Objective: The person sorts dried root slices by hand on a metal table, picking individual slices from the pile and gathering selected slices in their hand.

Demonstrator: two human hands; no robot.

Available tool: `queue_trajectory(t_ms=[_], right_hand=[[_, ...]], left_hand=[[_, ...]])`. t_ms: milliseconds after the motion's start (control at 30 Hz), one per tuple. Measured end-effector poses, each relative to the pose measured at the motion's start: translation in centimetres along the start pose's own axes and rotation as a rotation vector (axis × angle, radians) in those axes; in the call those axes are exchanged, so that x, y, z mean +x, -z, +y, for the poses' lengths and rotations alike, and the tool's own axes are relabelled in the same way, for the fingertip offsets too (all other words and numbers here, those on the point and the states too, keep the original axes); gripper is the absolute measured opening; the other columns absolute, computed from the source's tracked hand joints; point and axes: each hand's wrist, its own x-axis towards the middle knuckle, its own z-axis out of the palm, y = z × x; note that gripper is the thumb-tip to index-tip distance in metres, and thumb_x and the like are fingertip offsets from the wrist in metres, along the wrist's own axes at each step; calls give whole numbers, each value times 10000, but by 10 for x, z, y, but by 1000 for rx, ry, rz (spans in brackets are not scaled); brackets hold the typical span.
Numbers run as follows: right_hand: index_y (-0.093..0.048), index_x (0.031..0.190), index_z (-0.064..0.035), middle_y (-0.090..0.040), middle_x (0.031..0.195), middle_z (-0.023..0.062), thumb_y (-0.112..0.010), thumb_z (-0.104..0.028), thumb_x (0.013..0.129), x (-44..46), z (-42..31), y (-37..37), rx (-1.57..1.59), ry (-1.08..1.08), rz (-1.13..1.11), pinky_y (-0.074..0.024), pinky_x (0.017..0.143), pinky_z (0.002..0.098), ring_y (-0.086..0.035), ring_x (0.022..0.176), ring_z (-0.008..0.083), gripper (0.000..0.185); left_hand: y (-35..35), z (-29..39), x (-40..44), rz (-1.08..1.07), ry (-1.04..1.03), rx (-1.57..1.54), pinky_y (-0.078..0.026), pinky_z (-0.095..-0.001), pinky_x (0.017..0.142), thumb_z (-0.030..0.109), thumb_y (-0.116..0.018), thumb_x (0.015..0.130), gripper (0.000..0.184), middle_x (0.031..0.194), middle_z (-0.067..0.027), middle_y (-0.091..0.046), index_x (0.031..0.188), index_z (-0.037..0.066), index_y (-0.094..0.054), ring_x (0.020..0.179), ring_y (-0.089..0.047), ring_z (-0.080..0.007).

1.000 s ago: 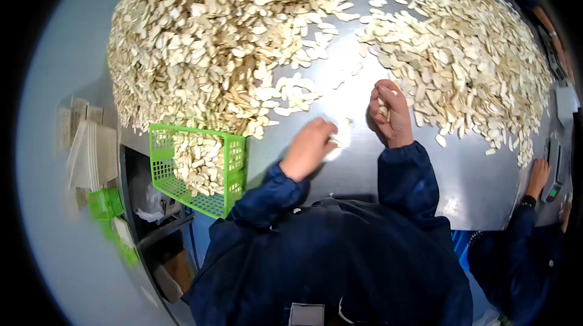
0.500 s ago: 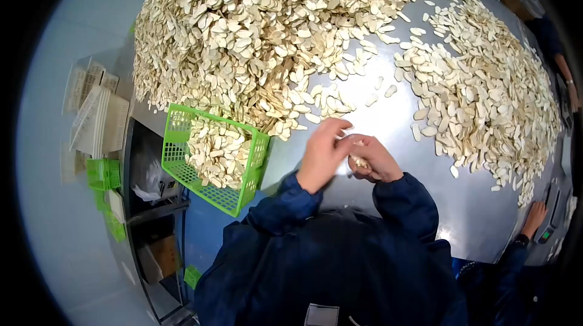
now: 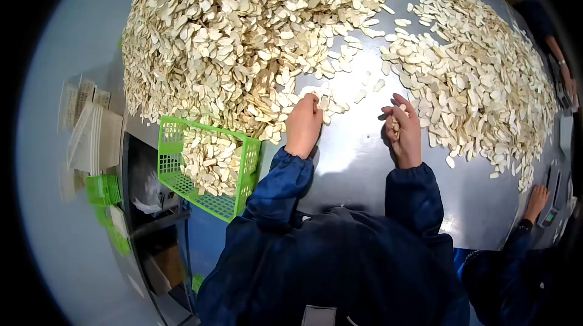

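A tall heap of pale, flat, oval dried slices (image 3: pixel 243 34) covers the table's left and far side. At its near edge is my left hand (image 3: pixel 303 127), fingers bent and pinched at a pale slice (image 3: pixel 324 102); other loose slices lie around the fingertips. My right hand (image 3: pixel 407 138) is raised over bare metal to the right, its fingers curled around a few pale slices (image 3: pixel 396 123). A green plastic basket (image 3: pixel 250 162), tilted and partly filled with the same slices, stands left of my left forearm.
A second, flatter spread of slices (image 3: pixel 480 83) lies on the right of the metal table (image 3: pixel 346 183). Another person's hand (image 3: pixel 535 203) is beside a scale (image 3: pixel 551 204). White baskets (image 3: pixel 97 138) and green baskets (image 3: pixel 103 190) are stacked at the left.
My hands were close together in front of me and have moved apart. The left went forward to the heap's edge; the right moved right and forward, still with slices.
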Motion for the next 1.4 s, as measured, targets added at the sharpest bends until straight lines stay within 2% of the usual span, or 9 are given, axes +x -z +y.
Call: queue_trajectory(t_ms=[133,167,267,367,433,700,900,1167,1400], right_hand=[[-460,1248,31,-613,821,126,-514,-46,901,-6,5,-8,-28,-38,-68,-289,347,178,-454,458,68,360],[-476,1232,28,-606,813,111,-507,-45,906,-6,6,-8,-29,-56,-85,-277,343,172,-441,447,65,335],[-507,1189,21,-605,811,110,-513,-48,905,-7,7,-10,-37,-75,-68,-277,342,174,-442,446,63,293],[-503,1183,20,-605,806,108,-517,-53,904,-8,6,-11,-45,-89,-85,-278,343,177,-438,440,65,288],[-499,1184,21,-606,802,107,-524,-54,899,-9,7,-12,-53,-89,-97,-284,344,182,-451,449,68,295],[-505,1170,23,-607,807,110,-505,-47,907,-14,6,-14,-59,-162,-185,-278,335,177,-438,435,65,272],[-517,1176,-8,-622,856,125,-410,-336,1007,-29,18,-28,208,-458,-383,-322,346,166,-558,559,88,385],[-523,1163,-10,-585,746,74,-555,-107,903,-53,26,-36,-86,-764,-561,-300,335,180,-536,532,91,279],[-410,1290,35,-538,814,53,-520,-114,920,-29,4,0,163,-172,16,-311,367,167,-492,565,75,414]], left_hand=[[-1,-23,-1,6,31,-256,-451,-243,601,60,-586,827,118,717,-41,-587,908,-24,-602,631,-529,-100],[-1,-28,-1,23,37,-328,-462,-290,588,73,-601,810,115,697,-92,-607,873,-22,-612,613,-568,-170],[11,-28,-3,-105,181,-393,-456,-268,587,64,-627,797,122,710,-60,-616,890,-16,-626,629,-556,-121],[8,-15,-9,-310,33,-416,-459,-273,601,75,-653,786,139,734,-74,-623,898,-5,-637,651,-575,-147],[4,12,-8,-165,-97,-166,-476,-340,640,89,-680,756,156,771,-107,-596,892,19,-650,697,-590,-253],[-19,18,6,111,-274,100,-459,-375,724,64,-645,781,62,871,-120,-560,835,35,-644,881,-538,-312],[29,45,-9,-367,-43,-437,-449,-225,660,122,-633,854,219,823,-14,-624,1048,22,-637,767,-563,-75],[60,-22,-9,25,133,-348,-467,-249,606,131,-588,880,245,747,-59,-630,1077,-9,-626,670,-586,-107],[35,-12,-27,-88,-5,-120,-483,-358,668,118,-637,799,227,800,-154,-638,989,-4,-657,723,-614,-292]])
